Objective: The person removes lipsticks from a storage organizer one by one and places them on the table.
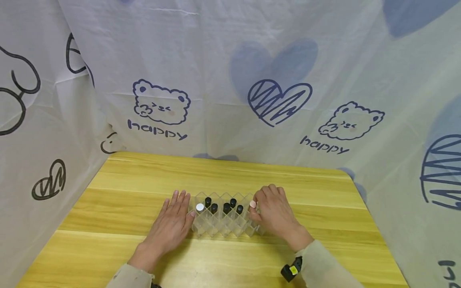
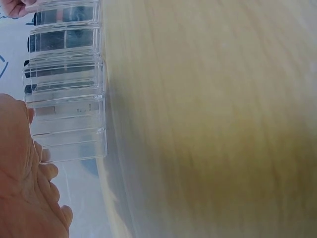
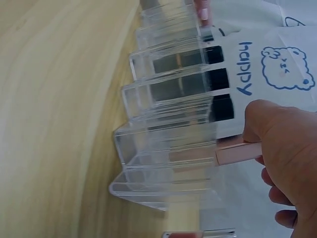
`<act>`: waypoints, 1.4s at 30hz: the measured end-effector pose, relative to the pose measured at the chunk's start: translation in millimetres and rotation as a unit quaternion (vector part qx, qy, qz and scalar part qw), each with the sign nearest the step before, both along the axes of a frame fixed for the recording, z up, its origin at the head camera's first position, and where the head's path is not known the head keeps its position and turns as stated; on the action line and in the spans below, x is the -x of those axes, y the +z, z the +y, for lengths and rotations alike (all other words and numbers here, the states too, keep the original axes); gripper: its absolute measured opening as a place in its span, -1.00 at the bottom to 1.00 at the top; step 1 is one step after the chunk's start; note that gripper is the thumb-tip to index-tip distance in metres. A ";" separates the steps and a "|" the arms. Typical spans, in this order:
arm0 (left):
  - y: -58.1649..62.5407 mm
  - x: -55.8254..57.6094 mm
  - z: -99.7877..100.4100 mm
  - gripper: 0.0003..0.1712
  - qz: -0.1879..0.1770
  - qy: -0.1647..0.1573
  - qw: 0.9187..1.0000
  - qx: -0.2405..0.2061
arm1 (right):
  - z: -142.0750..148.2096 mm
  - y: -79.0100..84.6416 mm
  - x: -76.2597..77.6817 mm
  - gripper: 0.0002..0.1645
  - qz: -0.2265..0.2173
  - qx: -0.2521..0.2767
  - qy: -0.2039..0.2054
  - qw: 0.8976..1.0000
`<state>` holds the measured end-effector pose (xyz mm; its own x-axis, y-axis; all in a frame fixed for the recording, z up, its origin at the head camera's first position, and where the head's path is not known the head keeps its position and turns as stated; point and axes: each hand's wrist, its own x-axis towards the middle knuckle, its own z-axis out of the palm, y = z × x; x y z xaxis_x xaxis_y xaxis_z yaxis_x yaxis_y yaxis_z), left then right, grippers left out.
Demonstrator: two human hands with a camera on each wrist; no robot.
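A clear plastic lipstick organizer (image 1: pixel 213 229) with diamond-shaped compartments stands on the table. My left hand (image 1: pixel 168 225) lies along its left end, fingers extended and thumb against the side. At the right end, my right hand (image 1: pixel 275 210) pinches a pink lipstick tube (image 3: pixel 238 153) between thumb and fingers. Its lower part is inside a compartment in the right wrist view; the far fingers are partly hidden. Several black-capped tubes (image 1: pixel 227 207) and one white-capped tube (image 1: pixel 199 207) stand in the back part of the organizer.
The yellow wood-grain table (image 1: pixel 223 266) extends around the organizer. Behind it and at both sides hangs a white cloth (image 1: pixel 219 120) printed with bears and hearts. A black strap (image 1: pixel 291 270) is on the right wrist. A clear-edged reddish piece (image 3: pixel 198 234) shows partly at the right wrist view's bottom.
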<state>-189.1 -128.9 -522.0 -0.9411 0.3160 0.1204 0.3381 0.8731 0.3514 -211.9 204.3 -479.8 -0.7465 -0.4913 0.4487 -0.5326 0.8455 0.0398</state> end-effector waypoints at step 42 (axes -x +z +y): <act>1.6 -1.3 -0.5 -0.23 -0.005 -0.003 1.000 -0.001 | 78.6 11.2 8.6 -0.80 -0.029 0.039 -0.076 0.996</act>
